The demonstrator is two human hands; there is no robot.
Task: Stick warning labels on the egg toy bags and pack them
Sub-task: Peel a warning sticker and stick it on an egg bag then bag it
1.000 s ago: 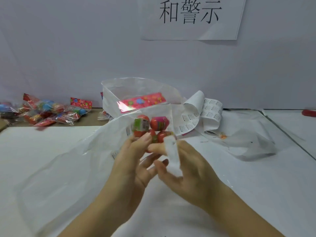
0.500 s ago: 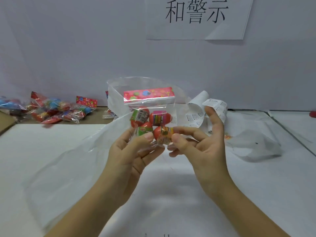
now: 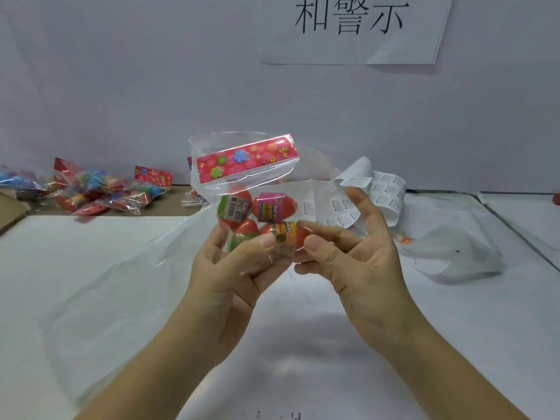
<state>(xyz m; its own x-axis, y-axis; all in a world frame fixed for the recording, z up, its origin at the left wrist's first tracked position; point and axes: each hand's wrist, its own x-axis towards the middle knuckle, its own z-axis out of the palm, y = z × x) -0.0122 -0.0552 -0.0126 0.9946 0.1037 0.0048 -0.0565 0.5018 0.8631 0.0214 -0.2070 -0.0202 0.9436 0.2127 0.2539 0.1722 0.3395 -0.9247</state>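
I hold a clear egg toy bag (image 3: 257, 207) upright above the white table. It has a red flowered header card and several red eggs inside. My left hand (image 3: 233, 268) grips its lower left, thumb pressed on the front. My right hand (image 3: 348, 256) pinches the bag's lower right corner between thumb and forefinger, the other fingers spread. A white warning label (image 3: 307, 207) shows on the bag's right side. A curled strip of warning labels (image 3: 378, 195) lies behind my right hand.
A pile of egg toy bags (image 3: 100, 189) lies at the back left by a brown cardboard edge (image 3: 12, 210). A large clear plastic bag (image 3: 115, 286) spreads on the left of the table; a crumpled clear film (image 3: 454, 253) lies at the right.
The bag rose upright between my hands and its header card came into full view. My right hand, which held a white label strip a second ago, now pinches the bag's corner.
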